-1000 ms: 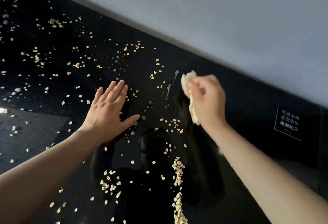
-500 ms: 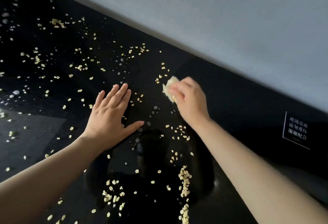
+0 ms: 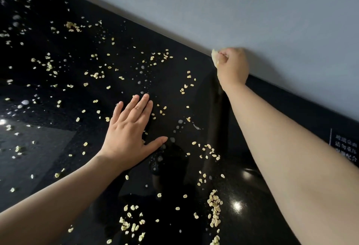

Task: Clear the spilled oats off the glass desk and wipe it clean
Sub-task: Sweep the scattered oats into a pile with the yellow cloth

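Glass desk (image 3: 124, 60), black and glossy, fills most of the view, and its far edge meets a grey wall (image 3: 252, 11). The left hand (image 3: 129, 134) lies flat on the middle of the desk, palm down, its fingers straight and close together and its thumb stretched out to the side. The right hand (image 3: 232, 66) is at the desk's far edge, against the wall, its fingers curled tight round a pale yellow cloth (image 3: 214, 56), a corner of which sticks out of the fist. A label (image 3: 345, 149) with white characters sits at the right edge, partly behind the right forearm. Oats (image 3: 214, 206) lie scattered over the left and middle of the desk, thickest in a streak and a cluster toward the near edge between the arms. Small droplets (image 3: 142, 67) dot the glass beyond the left fingertips.
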The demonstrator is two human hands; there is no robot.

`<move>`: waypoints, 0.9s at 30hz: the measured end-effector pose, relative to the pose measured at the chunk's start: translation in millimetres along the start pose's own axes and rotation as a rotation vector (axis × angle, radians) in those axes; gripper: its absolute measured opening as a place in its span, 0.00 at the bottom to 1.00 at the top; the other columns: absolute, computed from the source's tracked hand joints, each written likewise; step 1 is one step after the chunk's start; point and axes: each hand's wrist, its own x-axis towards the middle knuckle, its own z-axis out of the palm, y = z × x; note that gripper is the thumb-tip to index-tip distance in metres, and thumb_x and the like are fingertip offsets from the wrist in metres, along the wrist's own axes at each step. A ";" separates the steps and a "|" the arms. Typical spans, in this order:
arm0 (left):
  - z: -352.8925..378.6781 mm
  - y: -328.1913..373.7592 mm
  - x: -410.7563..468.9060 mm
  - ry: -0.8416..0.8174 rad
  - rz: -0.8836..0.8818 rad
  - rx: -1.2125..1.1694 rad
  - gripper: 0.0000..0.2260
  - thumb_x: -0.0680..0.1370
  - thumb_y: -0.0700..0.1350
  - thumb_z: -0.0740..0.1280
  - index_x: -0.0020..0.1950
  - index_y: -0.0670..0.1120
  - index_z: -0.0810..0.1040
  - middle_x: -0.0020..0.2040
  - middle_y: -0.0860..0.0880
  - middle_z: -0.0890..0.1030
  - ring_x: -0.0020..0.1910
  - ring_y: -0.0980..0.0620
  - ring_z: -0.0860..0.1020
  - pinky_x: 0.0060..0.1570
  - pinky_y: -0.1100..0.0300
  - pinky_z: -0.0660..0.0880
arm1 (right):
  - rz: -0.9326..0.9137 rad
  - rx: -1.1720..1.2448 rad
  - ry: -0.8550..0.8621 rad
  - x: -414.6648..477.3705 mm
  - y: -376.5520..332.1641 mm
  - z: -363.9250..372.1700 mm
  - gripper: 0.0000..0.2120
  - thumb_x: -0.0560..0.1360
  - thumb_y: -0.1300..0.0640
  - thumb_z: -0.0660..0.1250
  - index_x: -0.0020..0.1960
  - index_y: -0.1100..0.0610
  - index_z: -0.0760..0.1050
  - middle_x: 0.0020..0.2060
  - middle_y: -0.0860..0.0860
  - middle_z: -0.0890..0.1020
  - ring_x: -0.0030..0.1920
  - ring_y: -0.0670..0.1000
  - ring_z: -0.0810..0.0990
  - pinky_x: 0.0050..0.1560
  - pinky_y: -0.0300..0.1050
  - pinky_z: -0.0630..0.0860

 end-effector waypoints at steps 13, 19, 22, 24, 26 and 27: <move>-1.1 -1.0 0.4 -0.010 0.019 0.005 0.41 0.73 0.71 0.54 0.76 0.43 0.63 0.78 0.48 0.58 0.78 0.48 0.53 0.75 0.43 0.50 | -0.324 0.210 -0.272 -169.6 -3.8 -35.3 0.04 0.76 0.56 0.67 0.44 0.54 0.80 0.40 0.43 0.74 0.41 0.45 0.74 0.39 0.39 0.69; 0.6 -2.6 -0.1 -0.004 0.021 0.020 0.41 0.73 0.71 0.54 0.76 0.43 0.62 0.78 0.49 0.57 0.78 0.48 0.53 0.75 0.43 0.50 | -0.200 0.268 -0.023 -130.1 -10.1 -67.6 0.06 0.75 0.57 0.66 0.46 0.56 0.81 0.42 0.46 0.75 0.41 0.44 0.73 0.42 0.31 0.68; 1.2 -3.0 0.9 -0.009 0.022 0.025 0.42 0.72 0.71 0.54 0.76 0.44 0.62 0.79 0.49 0.56 0.78 0.48 0.52 0.75 0.43 0.50 | -0.143 0.163 -0.035 -94.1 -1.4 -64.3 0.06 0.76 0.57 0.65 0.48 0.55 0.81 0.46 0.47 0.75 0.45 0.46 0.74 0.44 0.30 0.66; 1.5 -3.2 1.0 -0.007 0.019 0.026 0.42 0.72 0.72 0.53 0.76 0.44 0.62 0.79 0.49 0.56 0.78 0.48 0.53 0.75 0.43 0.50 | -0.088 0.100 -0.089 -90.2 14.4 -54.0 0.06 0.77 0.57 0.65 0.49 0.54 0.81 0.47 0.47 0.75 0.47 0.49 0.76 0.44 0.35 0.68; 1.5 -3.1 0.4 -0.011 0.015 0.023 0.42 0.72 0.72 0.53 0.76 0.44 0.61 0.79 0.49 0.56 0.78 0.48 0.52 0.75 0.43 0.50 | -0.063 0.080 -0.109 -104.7 25.4 -46.5 0.06 0.77 0.56 0.64 0.48 0.54 0.81 0.46 0.46 0.74 0.48 0.50 0.77 0.45 0.40 0.68; 1.4 -2.9 0.3 -0.014 0.012 0.021 0.42 0.72 0.72 0.53 0.77 0.44 0.61 0.79 0.49 0.56 0.78 0.48 0.52 0.75 0.43 0.50 | -0.066 0.094 -0.102 -116.9 27.0 -45.3 0.06 0.77 0.56 0.65 0.47 0.54 0.81 0.45 0.45 0.74 0.48 0.50 0.76 0.44 0.40 0.67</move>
